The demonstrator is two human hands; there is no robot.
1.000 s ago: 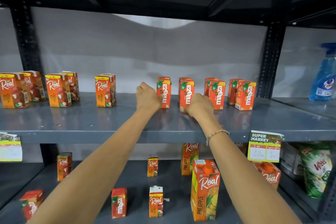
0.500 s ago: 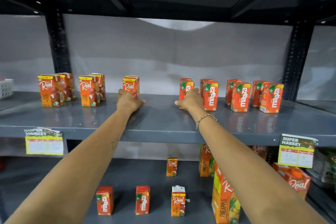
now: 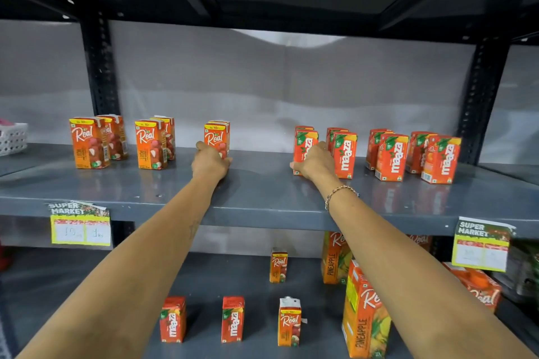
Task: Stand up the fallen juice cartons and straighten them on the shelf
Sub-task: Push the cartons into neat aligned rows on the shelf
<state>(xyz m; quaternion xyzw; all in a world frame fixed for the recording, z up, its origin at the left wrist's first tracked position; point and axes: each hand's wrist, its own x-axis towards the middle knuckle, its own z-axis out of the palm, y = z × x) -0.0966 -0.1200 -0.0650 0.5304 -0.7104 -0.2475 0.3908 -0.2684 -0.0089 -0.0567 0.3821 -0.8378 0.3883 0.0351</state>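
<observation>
Change: a second ago both hands sat close together on the Maaza cartons; by now the left hand [image 3: 210, 161] had moved left to the third Real carton [image 3: 216, 138], and the right hand [image 3: 316, 162] had shifted to the leftmost Maaza carton [image 3: 304, 146].
Meaning: the Maaza middle looked settled; work was spreading outward along the shelf [image 3: 262, 192].
Left hand: fingers curled at the Real carton's base; a true grasp could not be told.
Right hand: wrapped round the Maaza carton's lower front, thumb out to the left.
Cartons: upright on the upper shelf, in front-and-back pairs.
Facing: fronts forward, the right-end Maaza ones turned slightly.
Long axis: vertical.
</observation>
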